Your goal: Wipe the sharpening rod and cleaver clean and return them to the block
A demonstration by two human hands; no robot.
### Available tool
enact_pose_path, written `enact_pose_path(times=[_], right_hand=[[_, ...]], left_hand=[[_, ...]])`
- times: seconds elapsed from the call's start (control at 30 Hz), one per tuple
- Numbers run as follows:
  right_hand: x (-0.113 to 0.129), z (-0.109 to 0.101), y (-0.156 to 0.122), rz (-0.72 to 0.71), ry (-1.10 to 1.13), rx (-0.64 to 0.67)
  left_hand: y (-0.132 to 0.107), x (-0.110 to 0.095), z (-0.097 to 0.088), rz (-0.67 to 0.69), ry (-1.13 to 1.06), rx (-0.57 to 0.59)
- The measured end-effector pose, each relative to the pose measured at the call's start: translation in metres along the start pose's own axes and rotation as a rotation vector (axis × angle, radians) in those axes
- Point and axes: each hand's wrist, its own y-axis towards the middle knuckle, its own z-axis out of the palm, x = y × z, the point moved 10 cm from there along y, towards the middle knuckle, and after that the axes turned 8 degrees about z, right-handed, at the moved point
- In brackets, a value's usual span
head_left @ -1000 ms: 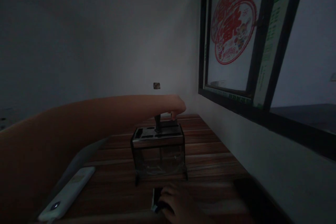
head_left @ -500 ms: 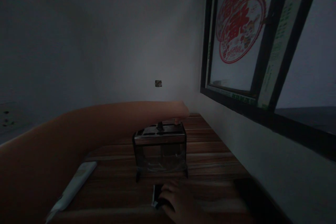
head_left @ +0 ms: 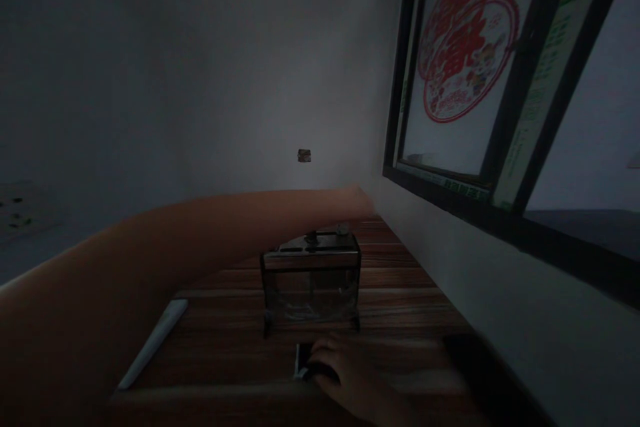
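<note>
A see-through box with a dark frame, short legs and a shiny top (head_left: 313,280) stands on the wooden table, a black knob (head_left: 311,238) on its lid. My left forearm crosses behind and above it, and my left hand (head_left: 361,201) is just past its far right top corner, its fingers bent away and hidden. Close in front of the box, my right hand (head_left: 337,370) has its fingers curled over a small black object with a pale edge (head_left: 303,355), which lies at table level. Dim light hides its kind.
On the left of the brown table (head_left: 225,347) lies a long white object (head_left: 157,340), partly behind my forearm. A dark flat thing (head_left: 480,367) is at the right by the wall. Above it is a dark-framed window (head_left: 493,190) with red decorations. A socket (head_left: 20,210) shows at left.
My left hand has shifted right and slightly up, off the box's top corner. My right hand stays on the small black object. The whole view has shifted slightly.
</note>
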Motion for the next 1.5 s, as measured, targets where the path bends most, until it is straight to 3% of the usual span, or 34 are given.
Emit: enact_pose_path(times=[0.1,0.2,0.3,0.37,0.43,0.53,0.67,0.77,0.9,1.13,1.3,1.5], right_hand=[[0.001,0.001,0.001,0.003,-0.007,0.005],[0.001,0.003,0.001,0.013,-0.024,0.007],[0.003,0.001,0.001,0.007,-0.023,-0.012],[0.002,-0.001,0.001,0.014,-0.01,-0.02],[-0.001,-0.004,0.002,0.031,0.014,-0.016],[-0.007,-0.013,0.0,0.044,0.026,0.003],[-0.017,-0.042,-0.018,0.022,-0.076,-0.031],[-0.029,-0.068,-0.043,0.029,-0.19,-0.099],[-0.05,-0.073,-0.084,0.061,-0.345,-0.151],[-0.078,-0.039,-0.134,0.187,-0.405,-0.12],[-0.072,-0.034,-0.142,0.238,-0.342,-0.139],[-0.065,-0.021,-0.139,0.24,-0.274,-0.056]], left_hand=[[-0.017,-0.003,-0.02,0.041,0.075,0.026],[-0.043,-0.008,-0.047,0.088,0.11,-0.043],[-0.088,-0.021,-0.079,0.144,0.044,-0.333],[-0.125,-0.025,-0.081,0.08,-0.103,-0.5],[-0.161,-0.029,-0.06,-0.026,-0.335,-0.632],[-0.208,-0.038,0.011,-0.288,-0.636,-0.753],[-0.236,-0.081,0.117,-0.418,-0.815,-0.67],[-0.243,-0.106,0.16,-0.353,-0.839,-0.575],[-0.249,-0.107,0.18,-0.333,-0.869,-0.513],[-0.254,-0.111,0.194,-0.305,-0.902,-0.48],[-0.256,-0.112,0.197,-0.3,-0.896,-0.483],[-0.268,-0.101,0.184,-0.325,-0.848,-0.63]])
